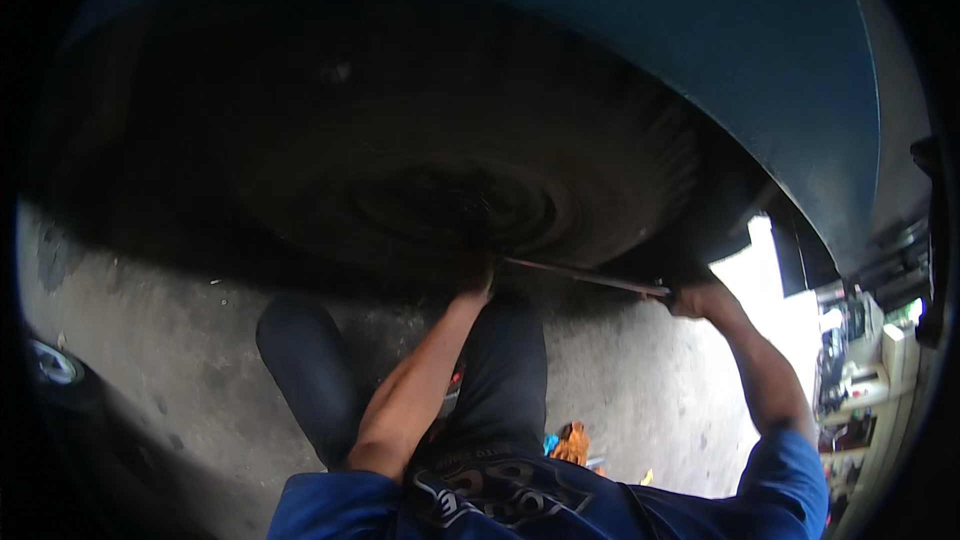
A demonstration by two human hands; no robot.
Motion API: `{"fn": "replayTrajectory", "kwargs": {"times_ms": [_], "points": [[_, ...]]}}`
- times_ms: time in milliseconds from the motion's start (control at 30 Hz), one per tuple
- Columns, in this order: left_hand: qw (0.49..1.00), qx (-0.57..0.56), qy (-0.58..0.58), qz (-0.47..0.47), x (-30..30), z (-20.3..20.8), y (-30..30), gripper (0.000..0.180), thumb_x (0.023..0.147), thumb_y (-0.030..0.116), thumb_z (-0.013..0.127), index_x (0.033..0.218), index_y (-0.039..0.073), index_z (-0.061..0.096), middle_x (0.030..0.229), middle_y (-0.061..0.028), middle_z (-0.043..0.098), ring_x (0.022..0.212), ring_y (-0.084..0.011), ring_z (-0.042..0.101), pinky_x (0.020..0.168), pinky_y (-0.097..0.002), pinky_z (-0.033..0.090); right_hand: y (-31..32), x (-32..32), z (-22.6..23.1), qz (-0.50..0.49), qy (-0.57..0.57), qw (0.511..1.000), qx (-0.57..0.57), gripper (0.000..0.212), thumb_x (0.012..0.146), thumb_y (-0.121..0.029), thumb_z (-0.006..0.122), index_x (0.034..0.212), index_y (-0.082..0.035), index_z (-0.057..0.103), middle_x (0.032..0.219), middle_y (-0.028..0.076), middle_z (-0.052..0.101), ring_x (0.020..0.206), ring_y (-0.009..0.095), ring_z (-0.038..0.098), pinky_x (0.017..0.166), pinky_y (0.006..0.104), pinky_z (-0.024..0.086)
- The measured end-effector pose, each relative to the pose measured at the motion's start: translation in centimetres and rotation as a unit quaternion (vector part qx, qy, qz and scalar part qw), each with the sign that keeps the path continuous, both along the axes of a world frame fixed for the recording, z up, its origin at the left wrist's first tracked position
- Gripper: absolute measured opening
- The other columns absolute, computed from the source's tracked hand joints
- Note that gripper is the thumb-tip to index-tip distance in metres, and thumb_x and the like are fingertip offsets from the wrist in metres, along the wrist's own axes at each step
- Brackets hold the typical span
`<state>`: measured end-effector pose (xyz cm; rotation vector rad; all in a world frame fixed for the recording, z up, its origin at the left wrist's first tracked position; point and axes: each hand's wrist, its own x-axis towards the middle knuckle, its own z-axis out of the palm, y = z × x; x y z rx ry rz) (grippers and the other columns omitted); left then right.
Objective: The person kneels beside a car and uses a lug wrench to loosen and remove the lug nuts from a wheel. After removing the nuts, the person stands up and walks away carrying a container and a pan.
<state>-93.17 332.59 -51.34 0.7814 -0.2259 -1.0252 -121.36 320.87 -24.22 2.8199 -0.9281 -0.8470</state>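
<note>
A large dark wheel (640, 180) fills the wheel arch of a blue vehicle (680, 20) in front of me; deep shade hides most of its hub. A long, thin wrench bar (585, 273) runs to the right from the lower hub area. My right hand (700, 300) is closed around its outer end, arm bent. At the inner end, just below the hub, my left hand (477, 277) is closed about the bar, its fingers mostly lost in shadow. Whatever the bar's inner end fits onto cannot be made out.
My knees (300, 335) are bent on the stained concrete floor (190, 340) below the wheel. An orange-brown rag (571, 443) lies near my right side. Another wheel (58, 365) stands at the far left. Shelves and equipment (860, 380) line the right edge.
</note>
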Motion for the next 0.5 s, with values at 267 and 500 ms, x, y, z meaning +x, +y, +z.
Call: {"fn": "replayTrajectory", "kwargs": {"times_ms": [267, 500], "points": [[0.999, 0.026, -0.011, 0.042, -0.2, 0.4, -0.4, 0.051, 0.100, 0.030, 0.057, 0.146, 0.014, 0.042, 0.134, -0.0021, 0.048, 0.104, -0.0105, 0.049, 0.082, -0.0299, 0.047, 1.2, 1.6, 1.7, -0.168, 0.070, 0.981, 0.066, 0.041, 0.089, -0.034, 0.060, 0.118, -0.006, 0.064, 0.116, 0.022, 0.065, 0.104, 0.037, 0.062, 0.093, 0.0400, 0.048], [0.994, 0.088, 0.013, 0.055, -0.2, 3.2, -0.4, 0.037, 0.103, 0.024, 0.044, 0.134, 0.004, 0.052, 0.127, -0.0120, 0.061, 0.112, -0.0282, 0.060, 0.095, -0.0350, 0.045, -0.6, 0.1, -0.9, -0.055, 0.040, 0.996, 0.054, 0.034, 0.090, -0.033, 0.061, 0.111, -0.008, 0.066, 0.110, 0.022, 0.065, 0.100, 0.040, 0.062, 0.085, 0.0439, 0.051]]}}
